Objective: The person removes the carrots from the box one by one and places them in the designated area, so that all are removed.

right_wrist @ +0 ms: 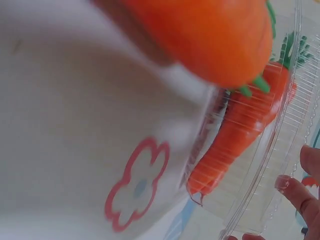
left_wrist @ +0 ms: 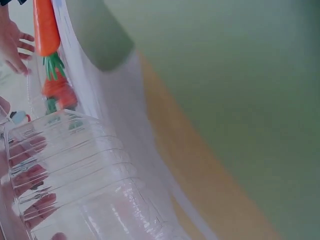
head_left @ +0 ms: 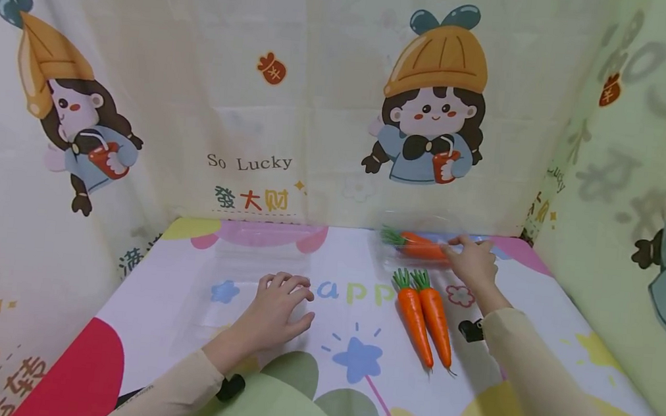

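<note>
In the head view my left hand (head_left: 279, 312) hovers with loosely spread fingers at the right side of a clear plastic box (head_left: 207, 289). Through that box's ribbed wall (left_wrist: 85, 175) the left wrist view shows its fingers, holding nothing. At the back right, my right hand (head_left: 473, 263) reaches to the right end of a second clear box (head_left: 390, 259). Inside it lies an orange carrot (head_left: 421, 247) with green stalks to the left. In the right wrist view its fingers (right_wrist: 295, 192) extend at the box's rim, apart from the carrot (right_wrist: 237, 130).
Two more carrots (head_left: 423, 318) lie side by side in front of the right box, stalks pointing away. A patterned cloth (head_left: 358, 329) covers the table. Printed curtains (head_left: 329, 115) enclose the back and both sides.
</note>
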Demonstrator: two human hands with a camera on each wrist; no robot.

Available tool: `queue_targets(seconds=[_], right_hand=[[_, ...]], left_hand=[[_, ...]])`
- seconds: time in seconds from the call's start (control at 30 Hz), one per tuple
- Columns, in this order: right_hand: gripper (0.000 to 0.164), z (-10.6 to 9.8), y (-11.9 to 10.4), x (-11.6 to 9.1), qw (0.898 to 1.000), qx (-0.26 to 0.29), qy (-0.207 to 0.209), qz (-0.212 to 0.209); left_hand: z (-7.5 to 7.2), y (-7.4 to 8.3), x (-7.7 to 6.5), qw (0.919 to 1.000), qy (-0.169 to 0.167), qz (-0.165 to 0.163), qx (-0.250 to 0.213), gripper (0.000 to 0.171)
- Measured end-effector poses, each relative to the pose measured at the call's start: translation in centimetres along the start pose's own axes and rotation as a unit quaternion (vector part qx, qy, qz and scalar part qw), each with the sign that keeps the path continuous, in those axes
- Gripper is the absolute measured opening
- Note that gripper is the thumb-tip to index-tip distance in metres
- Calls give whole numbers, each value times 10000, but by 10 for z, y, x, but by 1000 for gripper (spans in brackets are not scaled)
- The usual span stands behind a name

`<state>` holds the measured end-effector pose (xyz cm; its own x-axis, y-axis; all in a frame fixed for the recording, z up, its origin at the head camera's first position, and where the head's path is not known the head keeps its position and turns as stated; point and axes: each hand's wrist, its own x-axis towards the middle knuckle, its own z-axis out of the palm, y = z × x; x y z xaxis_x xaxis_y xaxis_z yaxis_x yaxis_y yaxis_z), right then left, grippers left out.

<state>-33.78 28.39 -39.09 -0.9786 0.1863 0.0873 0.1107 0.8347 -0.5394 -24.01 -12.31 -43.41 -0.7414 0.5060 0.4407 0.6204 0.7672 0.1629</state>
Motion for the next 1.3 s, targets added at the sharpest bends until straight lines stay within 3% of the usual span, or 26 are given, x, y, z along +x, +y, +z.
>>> queue_targets(seconds=[0.3,0.5,0.87,1.03,1.13,1.2,1.23,1.27,1.3], right_hand=[[45,21,-26,0,9994,-216,206,-193],[43,30,-44,-3,9994,-62,33,-351],[36,45,-74,-14,9961,-251,-249,-807],[34,49,-83,-17,9947,-219,-358,-934],[34,48,-85,-19,9934,-100,-470,-1045],[35,46,-84,-20,9909,22,-563,-1219],[35,46,-84,-20,9892,116,-611,-1324],[36,45,-83,-20,9873,230,-636,-1436],[37,44,-82,-20,9858,377,-622,-1511]], left_hand=[[-7,-17,-10,9999,-48,-152,59,22],[-13,-25,-14,9995,-182,-206,129,23],[-20,-42,-24,9998,-7,-151,142,17],[-24,-38,-23,9997,48,-228,33,15],[-26,-27,-17,9985,100,-529,-82,13],[-27,-14,-8,9941,37,-921,-569,16],[-28,-7,-3,9882,-44,-1183,-972,19],[-29,-1,4,9777,-119,-1470,-1497,23],[-30,5,11,9608,-179,-1787,-2112,28]])
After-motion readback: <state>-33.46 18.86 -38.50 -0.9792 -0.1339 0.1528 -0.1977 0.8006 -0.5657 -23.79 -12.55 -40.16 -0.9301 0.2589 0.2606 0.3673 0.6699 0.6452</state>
